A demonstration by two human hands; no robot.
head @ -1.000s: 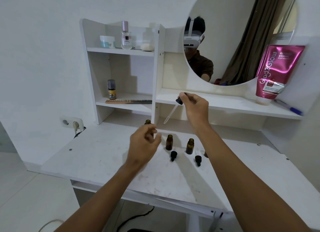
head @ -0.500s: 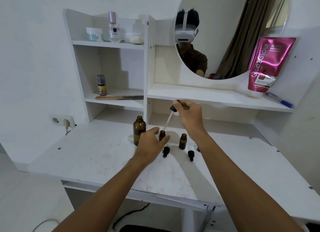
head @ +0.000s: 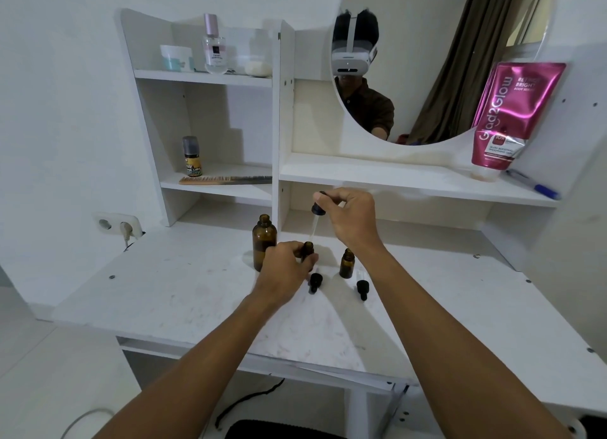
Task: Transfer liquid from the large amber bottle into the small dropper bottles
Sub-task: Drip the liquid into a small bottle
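The large amber bottle [head: 263, 241] stands open on the white desk [head: 170, 294], left of centre. My left hand [head: 285, 268] grips a small amber dropper bottle [head: 308, 249] just right of it. My right hand [head: 350, 216] pinches the black bulb of a dropper [head: 318, 208]; its glass tube points down into that small bottle's mouth. A second small amber bottle [head: 347, 263] stands open to the right. Two black dropper caps [head: 315, 282] [head: 362, 288] lie on the desk in front of the small bottles.
Shelves behind hold a comb [head: 226, 179], a small dark-capped bottle [head: 192, 156], a perfume bottle [head: 214, 50], a jar [head: 176, 57], a pink tube [head: 512, 116] and a pen [head: 532, 184]. A round mirror [head: 437, 57] hangs above. A wall socket [head: 118, 225] sits at left.
My left hand left the large amber bottle and took hold of the small bottle. My right hand lowered the dropper until its tip reached that bottle's mouth.
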